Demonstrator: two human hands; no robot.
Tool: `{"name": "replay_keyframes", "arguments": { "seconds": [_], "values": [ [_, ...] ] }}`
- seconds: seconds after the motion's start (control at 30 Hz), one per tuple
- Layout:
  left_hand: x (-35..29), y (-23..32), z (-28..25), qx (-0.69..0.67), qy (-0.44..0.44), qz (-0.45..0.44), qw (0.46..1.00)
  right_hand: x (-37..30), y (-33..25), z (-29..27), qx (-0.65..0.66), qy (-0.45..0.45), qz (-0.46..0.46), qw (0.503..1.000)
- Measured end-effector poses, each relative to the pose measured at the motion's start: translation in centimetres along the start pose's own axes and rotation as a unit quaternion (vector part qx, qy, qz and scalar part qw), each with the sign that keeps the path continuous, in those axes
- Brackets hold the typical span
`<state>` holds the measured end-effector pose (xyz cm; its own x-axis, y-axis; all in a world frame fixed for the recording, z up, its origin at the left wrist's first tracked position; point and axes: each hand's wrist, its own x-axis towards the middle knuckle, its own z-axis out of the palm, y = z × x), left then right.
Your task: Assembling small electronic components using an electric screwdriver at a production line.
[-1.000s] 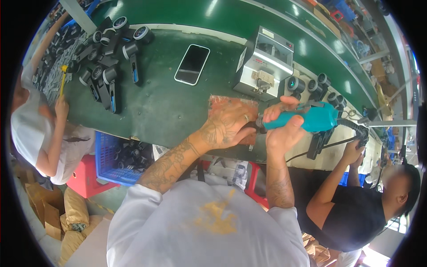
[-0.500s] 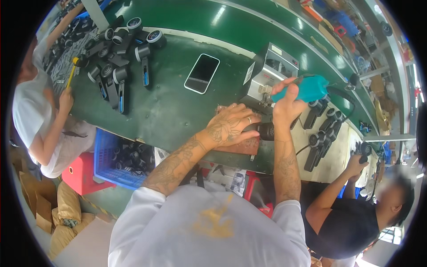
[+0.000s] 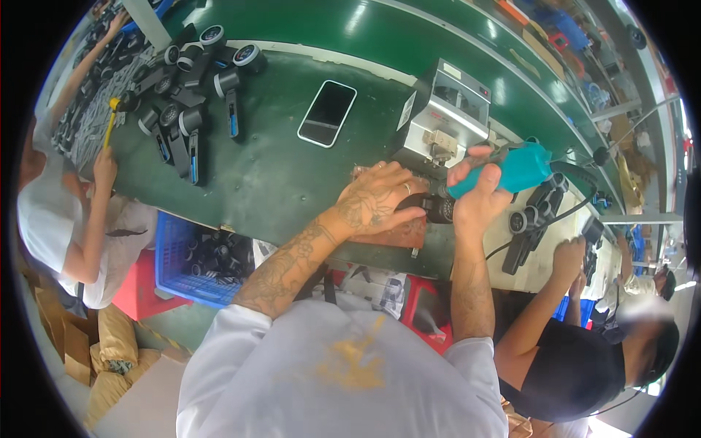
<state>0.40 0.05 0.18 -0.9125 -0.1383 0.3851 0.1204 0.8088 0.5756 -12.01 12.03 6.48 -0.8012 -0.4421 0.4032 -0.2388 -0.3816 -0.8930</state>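
Note:
My right hand [image 3: 480,191] is closed round a teal electric screwdriver [image 3: 515,169], held sideways with its cord trailing right. The tool's narrow end points left, close to the front of a grey metal screw feeder [image 3: 438,120]; the bit itself is hard to make out. Beneath that end lies a black handheld device [image 3: 440,209] with a round, grille-like head. My left hand [image 3: 380,201] presses over its handle, thumb along the near side, holding it down on a reddish-brown block [image 3: 398,235]. The fingers cover much of the handle and block.
A phone [image 3: 327,113] lies on the green bench [image 3: 270,164]. Several similar black devices [image 3: 182,117] are piled left, and more [image 3: 537,219] lie right. A blue crate [image 3: 171,270] stands below. Co-workers sit on both sides, one holding a yellow-handled tool [image 3: 111,124].
My right hand and the screwdriver have shifted slightly right and nearer, away from the feeder's front. The black device's round head shows more of its face. The right co-worker's arm has moved.

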Motion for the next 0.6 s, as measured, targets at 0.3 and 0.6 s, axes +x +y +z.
{"name": "replay_keyframes", "arguments": {
  "seconds": [0.3, 0.6],
  "values": [
    [0.0, 0.0, 0.0, 0.001, -0.023, -0.003, 1.000, -0.7, 2.1, -0.6, 0.040, 0.000, 0.026, 0.999],
    [0.2, 0.6, -0.4, 0.018, -0.036, -0.001, 0.999, -1.0, 2.7, -0.6, 0.005, -0.008, 0.007, 1.000]
  ]
}}
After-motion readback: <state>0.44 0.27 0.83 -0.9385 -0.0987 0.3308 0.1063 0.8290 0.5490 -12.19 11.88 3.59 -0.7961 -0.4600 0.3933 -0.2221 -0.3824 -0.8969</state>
